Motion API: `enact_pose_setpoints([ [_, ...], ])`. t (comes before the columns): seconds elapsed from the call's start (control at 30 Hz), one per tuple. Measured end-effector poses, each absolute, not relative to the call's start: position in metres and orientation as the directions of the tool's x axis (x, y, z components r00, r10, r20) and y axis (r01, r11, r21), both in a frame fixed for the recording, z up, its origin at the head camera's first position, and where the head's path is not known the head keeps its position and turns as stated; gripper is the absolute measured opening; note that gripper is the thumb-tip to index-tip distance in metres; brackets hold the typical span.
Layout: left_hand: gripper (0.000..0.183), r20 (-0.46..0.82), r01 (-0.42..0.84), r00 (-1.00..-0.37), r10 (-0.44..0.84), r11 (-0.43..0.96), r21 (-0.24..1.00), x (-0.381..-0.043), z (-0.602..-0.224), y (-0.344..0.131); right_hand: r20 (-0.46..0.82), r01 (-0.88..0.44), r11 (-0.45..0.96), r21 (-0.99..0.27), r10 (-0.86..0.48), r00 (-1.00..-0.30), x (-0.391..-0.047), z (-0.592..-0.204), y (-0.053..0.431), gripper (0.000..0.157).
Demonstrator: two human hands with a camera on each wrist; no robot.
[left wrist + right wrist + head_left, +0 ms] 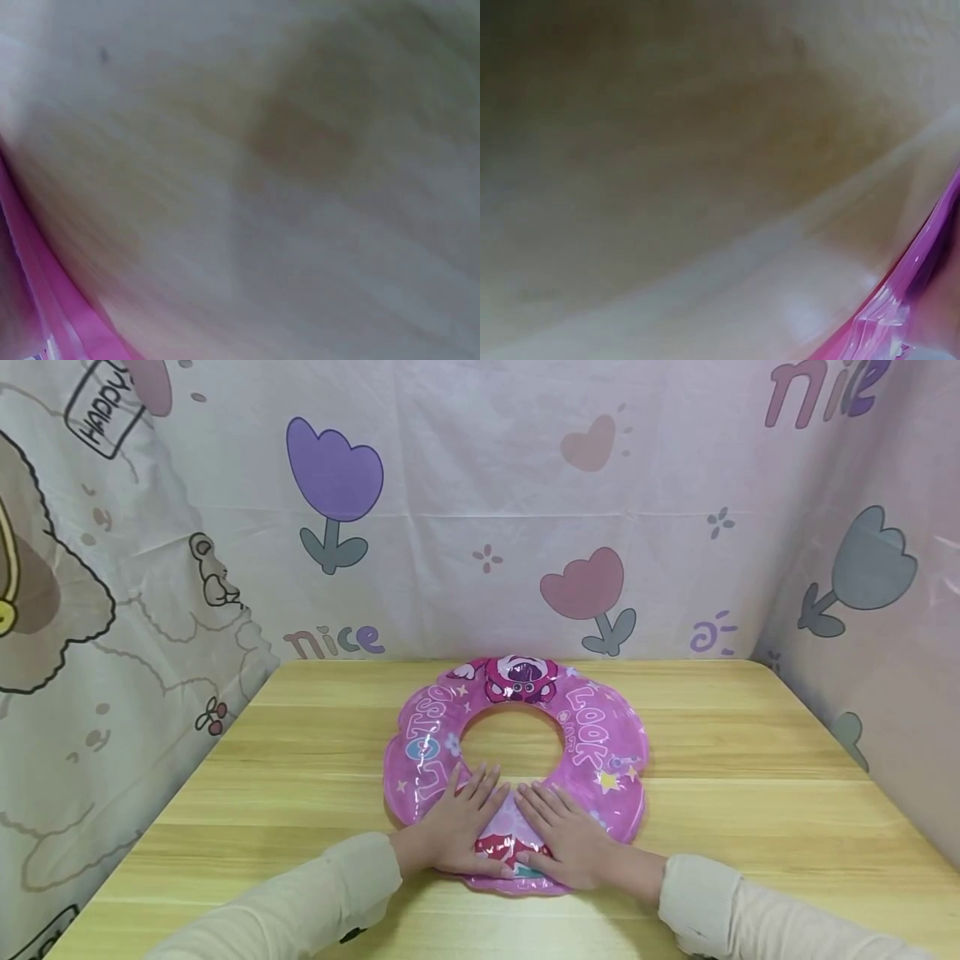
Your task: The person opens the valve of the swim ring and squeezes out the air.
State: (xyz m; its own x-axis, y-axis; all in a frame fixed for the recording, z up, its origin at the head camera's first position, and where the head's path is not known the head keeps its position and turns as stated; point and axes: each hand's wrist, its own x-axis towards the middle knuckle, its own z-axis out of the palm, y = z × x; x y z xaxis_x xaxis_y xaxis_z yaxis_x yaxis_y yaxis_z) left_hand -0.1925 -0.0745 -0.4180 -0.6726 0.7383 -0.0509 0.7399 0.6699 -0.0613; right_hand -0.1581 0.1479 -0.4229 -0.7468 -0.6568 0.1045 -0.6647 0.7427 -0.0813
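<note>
A pink inflatable swim ring (600, 727) with a bear print and large letters lies flat on the wooden table, partly filled with air. My left hand (468, 827) rests on the near part of the ring, its fingers straight and pointing toward the hole. Beside it, my right hand (566, 839) lies on the same part, fingers also extended. The two thumbs point toward each other over a red and green print. In the left wrist view the pink rim (67, 307) shows at the lower left. The right wrist view has the rim (900, 292) at the lower right.
The light wooden table (300, 760) extends around the ring on all sides. Behind it hangs a pale curtain (465, 460) printed with tulips and words. More printed cloth (150, 635) hangs at the left, and at the right as well.
</note>
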Motion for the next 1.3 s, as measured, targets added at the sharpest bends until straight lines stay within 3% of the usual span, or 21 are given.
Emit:
enact_pose_setpoints([
  [0.47, 0.103, -0.076, 0.744, -0.667, 0.741, 0.668, -0.027, -0.193, -0.419, -0.074, -0.044, -0.635, 0.766, -0.097, -0.641, -0.766, -0.161, -0.418, 0.147, 0.073],
  [0.63, 0.098, -0.06, 0.749, -0.661, 0.748, 0.663, 0.021, -0.194, -0.42, -0.077, -0.046, -0.639, 0.762, -0.104, -0.646, -0.762, -0.161, -0.416, 0.146, 0.073],
  [1.3, 0.1, -0.059, 0.737, -0.676, 0.735, 0.675, -0.033, -0.193, -0.42, -0.074, -0.041, -0.65, 0.755, -0.084, -0.655, -0.755, -0.161, -0.413, 0.147, 0.071],
])
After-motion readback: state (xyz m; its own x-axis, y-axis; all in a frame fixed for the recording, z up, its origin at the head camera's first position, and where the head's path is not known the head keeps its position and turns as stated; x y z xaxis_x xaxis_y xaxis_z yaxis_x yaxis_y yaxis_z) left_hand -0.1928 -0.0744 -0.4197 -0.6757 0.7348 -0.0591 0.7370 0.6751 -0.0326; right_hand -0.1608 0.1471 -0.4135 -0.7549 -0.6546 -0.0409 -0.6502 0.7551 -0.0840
